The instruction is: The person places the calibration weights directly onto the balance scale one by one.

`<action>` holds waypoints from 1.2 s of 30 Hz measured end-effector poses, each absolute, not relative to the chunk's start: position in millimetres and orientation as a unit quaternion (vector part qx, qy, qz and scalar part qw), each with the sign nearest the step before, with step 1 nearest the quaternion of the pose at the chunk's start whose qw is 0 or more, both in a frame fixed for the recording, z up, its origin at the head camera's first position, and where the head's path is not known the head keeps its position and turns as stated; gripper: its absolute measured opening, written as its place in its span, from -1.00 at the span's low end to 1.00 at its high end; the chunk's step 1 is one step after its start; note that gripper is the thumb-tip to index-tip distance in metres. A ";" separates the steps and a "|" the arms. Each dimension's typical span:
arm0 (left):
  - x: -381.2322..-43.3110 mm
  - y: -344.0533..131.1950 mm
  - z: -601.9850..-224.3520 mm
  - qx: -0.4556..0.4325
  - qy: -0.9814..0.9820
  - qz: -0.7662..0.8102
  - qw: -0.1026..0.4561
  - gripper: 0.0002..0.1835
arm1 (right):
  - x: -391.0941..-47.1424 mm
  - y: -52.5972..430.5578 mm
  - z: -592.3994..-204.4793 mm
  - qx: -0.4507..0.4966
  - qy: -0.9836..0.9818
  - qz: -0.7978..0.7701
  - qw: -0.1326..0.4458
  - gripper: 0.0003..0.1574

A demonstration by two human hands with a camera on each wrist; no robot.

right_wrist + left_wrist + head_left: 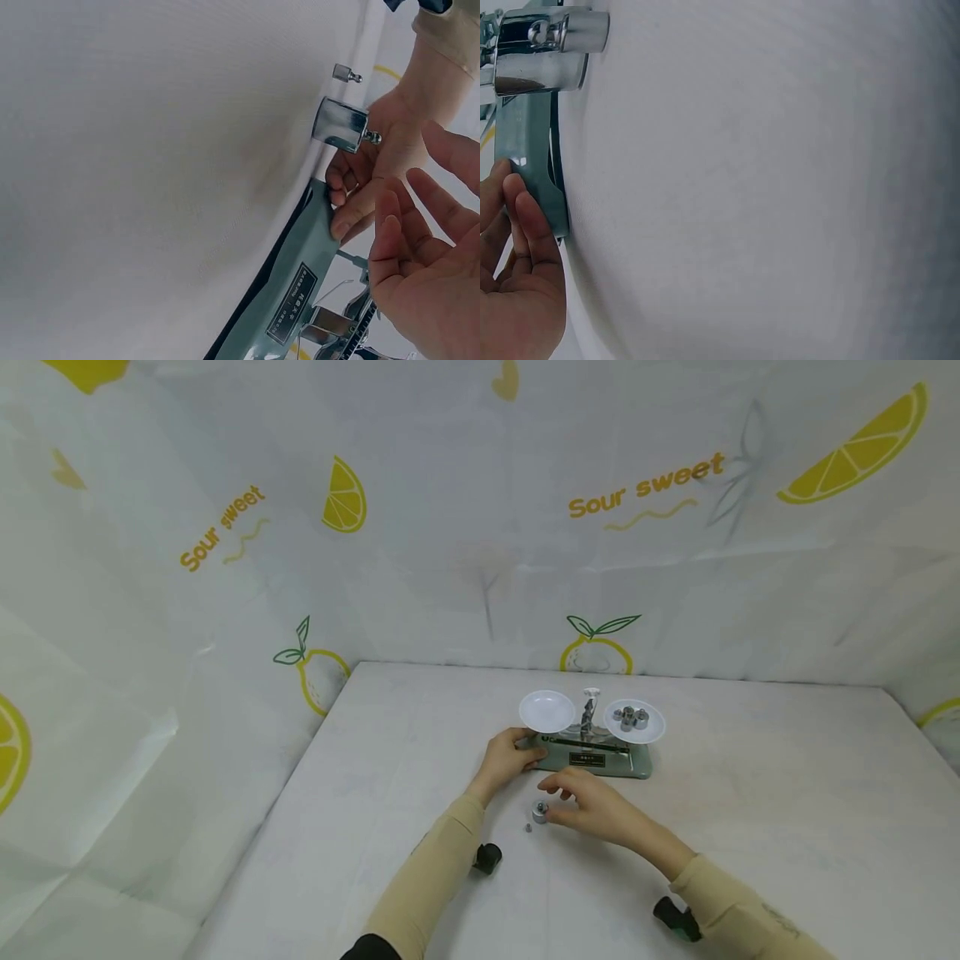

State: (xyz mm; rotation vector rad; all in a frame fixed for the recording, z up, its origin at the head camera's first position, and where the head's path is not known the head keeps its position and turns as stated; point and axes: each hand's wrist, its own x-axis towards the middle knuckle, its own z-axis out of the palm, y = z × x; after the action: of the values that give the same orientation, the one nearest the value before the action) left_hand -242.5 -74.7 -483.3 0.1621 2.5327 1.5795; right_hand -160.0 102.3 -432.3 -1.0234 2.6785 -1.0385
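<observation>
A green balance scale [615,765] stands at the back of the table, with a bare white left pan [547,712] and several metal weights [628,718] on its right pan [654,727]. My left hand [502,762] grips the left end of its base, thumb in front, as the left wrist view also shows on the green base [529,142]. In front of the scale, a larger cylindrical weight [340,125] with a knob stands beside a small weight [343,73]. Over it hovers my right hand [596,810], fingers loosely bent and holding nothing, thumb close to the larger weight.
Black wrist cameras [487,858] show on both forearms. The white table [765,793] meets a hanging lemon-print sheet [450,568] at the back and left. A label plate [292,304] marks the scale's front.
</observation>
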 end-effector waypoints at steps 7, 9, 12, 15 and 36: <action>-241.5 -75.5 -482.9 0.053 0.842 0.532 0.074 -0.54 | -162.7 98.0 -440.4 -0.340 0.875 -0.337 0.072 -0.57; -241.1 -75.6 -482.2 0.053 0.843 0.531 0.073 -0.53 | -163.9 97.4 -442.3 -0.343 0.874 -0.335 0.076 -0.56; -240.7 -75.8 -481.4 0.053 0.844 0.529 0.074 -0.53 | -164.5 96.2 -443.9 -0.343 0.872 -0.338 0.087 -0.57; -240.6 -75.8 -481.0 0.050 0.843 0.531 0.077 -0.52 | -164.9 95.5 -445.2 -0.344 0.870 -0.340 0.093 -0.57; -240.2 -75.7 -480.9 0.048 0.835 0.542 0.079 -0.52 | -174.5 92.0 -453.6 -0.343 0.880 -0.313 0.104 -0.64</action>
State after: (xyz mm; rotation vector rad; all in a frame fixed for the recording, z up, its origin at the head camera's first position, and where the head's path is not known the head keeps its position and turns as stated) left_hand -240.2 -75.7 -480.9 0.1445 2.4990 1.6236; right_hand -174.5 92.0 -453.6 -1.0107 2.5940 -0.9244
